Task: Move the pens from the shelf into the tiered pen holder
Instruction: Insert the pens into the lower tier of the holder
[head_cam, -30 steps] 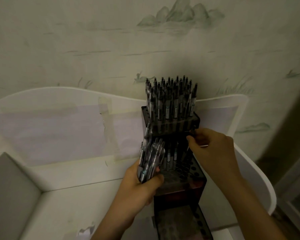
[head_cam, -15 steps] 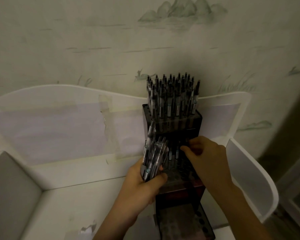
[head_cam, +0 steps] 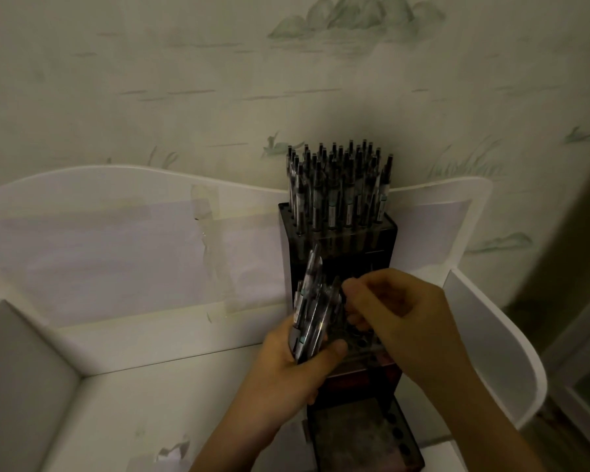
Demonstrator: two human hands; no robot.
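A dark tiered pen holder [head_cam: 382, 233] stands on the white shelf against the wall. Its top tier is packed with upright pens [head_cam: 338, 192]; the lower tiers show open holes. My left hand [head_cam: 293, 369] grips a bundle of clear pens [head_cam: 312, 315] just left of the middle tier. My right hand [head_cam: 399, 318] is at the bundle's right side, its curled fingertips touching the top of the pens. Whether they pinch one pen I cannot tell.
The white shelf [head_cam: 116, 403] has a curved back panel [head_cam: 116, 233] with taped paper and raised side walls [head_cam: 484, 335]. The wall with a pale landscape pattern is behind. A floor gap lies at the right.
My right hand moved left and down from the holder's middle tier to the pen bundle in my left hand. The left hand and bundle stayed nearly still.
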